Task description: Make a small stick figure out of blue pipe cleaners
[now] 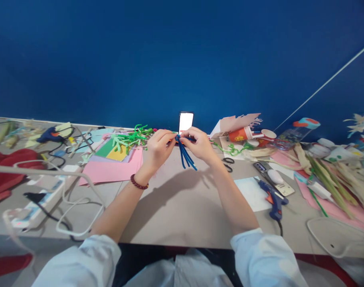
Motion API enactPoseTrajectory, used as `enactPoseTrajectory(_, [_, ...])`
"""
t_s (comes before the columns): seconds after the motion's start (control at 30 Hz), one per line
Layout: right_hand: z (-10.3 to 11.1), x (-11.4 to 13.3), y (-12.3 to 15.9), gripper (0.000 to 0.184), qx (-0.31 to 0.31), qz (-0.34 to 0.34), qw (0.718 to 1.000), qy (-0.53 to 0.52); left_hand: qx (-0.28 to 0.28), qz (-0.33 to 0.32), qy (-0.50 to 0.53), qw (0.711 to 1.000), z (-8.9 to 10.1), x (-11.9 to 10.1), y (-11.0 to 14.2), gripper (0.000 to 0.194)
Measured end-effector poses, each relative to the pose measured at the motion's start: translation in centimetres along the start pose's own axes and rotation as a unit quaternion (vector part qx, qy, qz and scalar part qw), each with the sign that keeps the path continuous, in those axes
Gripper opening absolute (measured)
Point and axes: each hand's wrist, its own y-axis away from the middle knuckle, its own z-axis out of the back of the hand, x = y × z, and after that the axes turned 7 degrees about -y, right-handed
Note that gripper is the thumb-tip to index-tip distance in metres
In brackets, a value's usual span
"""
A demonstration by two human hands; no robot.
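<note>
My left hand and my right hand meet above the table, and their fingertips pinch a bunch of dark blue pipe cleaners. The loose blue ends hang down and to the right between my hands. A beaded dark red bracelet circles my left wrist. To the left of that hand, a tangle of green pipe cleaners lies on stacked coloured paper, with a pink sheet at the bottom. A green twisted strand lies to the right of my right hand.
A blue glue gun lies right of my right forearm, and another lies at far left. Nearby are black-handled scissors, a phone propped upright, an orange paper cup, a white power strip, and dried leaves.
</note>
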Motion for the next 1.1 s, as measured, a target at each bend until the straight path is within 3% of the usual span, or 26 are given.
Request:
enactPoseTrajectory(0.33, [0.1, -0.2, -0.1, 0.012, 0.004, -0.008, 1.0, -0.029, 0.004, -0.054, -0.032, 0.998, 0.1, 0.0, -0.2, 0.013])
enactPoseTrajectory(0.43, [0.0, -0.5, -0.1, 0.013, -0.017, -0.028, 0.999, -0.035, 0.009, -0.018, -0.011, 1.0, 0.1, -0.4, -0.3, 0.017])
enactPoseTrajectory(0.5, [0.0, -0.9, -0.2, 0.013, -0.038, -0.046, 0.997, -0.05, 0.009, 0.054, 0.047, 0.997, -0.2, -0.8, -0.4, 0.018])
enactPoseTrajectory(0.57, [0.0, -1.2, -0.3, 0.013, -0.057, -0.062, 0.994, -0.076, 0.014, 0.165, 0.165, 0.972, -0.7, -1.0, -0.4, 0.016])
enactPoseTrajectory(0.67, [-0.2, -1.4, -0.4, 0.015, -0.072, -0.087, 0.988, -0.102, 0.073, 0.326, 0.322, 0.886, -1.4, -1.4, -0.4, 0.014])
enactPoseTrajectory(0.73, [-0.3, -1.4, -0.3, 0.015, -0.079, -0.098, 0.987, -0.096, 0.083, 0.388, 0.37, 0.84, -1.8, -1.6, -0.3, 0.02])
enactPoseTrajectory(0.8, [-0.4, -1.2, -0.2, 0.014, -0.085, -0.095, 0.989, -0.069, 0.07, 0.407, 0.393, 0.822, -2.0, -1.8, -0.3, 0.025])
enactPoseTrajectory(0.93, [-0.8, -0.5, 0.0, 0.012, -0.082, -0.06, 0.994, 0.031, 0.015, 0.362, 0.378, 0.852, -2.3, -1.7, -0.1, 0.034])
enactPoseTrajectory(1.03, [-1.1, -0.1, 0.2, 0.012, -0.072, -0.049, 0.993, 0.085, -0.028, 0.33, 0.34, 0.88, -2.4, -1.3, 0.1, 0.03])
enactPoseTrajectory(1.1, [-1.3, 0.0, 0.3, 0.012, -0.063, -0.047, 0.991, 0.106, -0.027, 0.322, 0.32, 0.89, -2.4, -1.1, 0.2, 0.026])
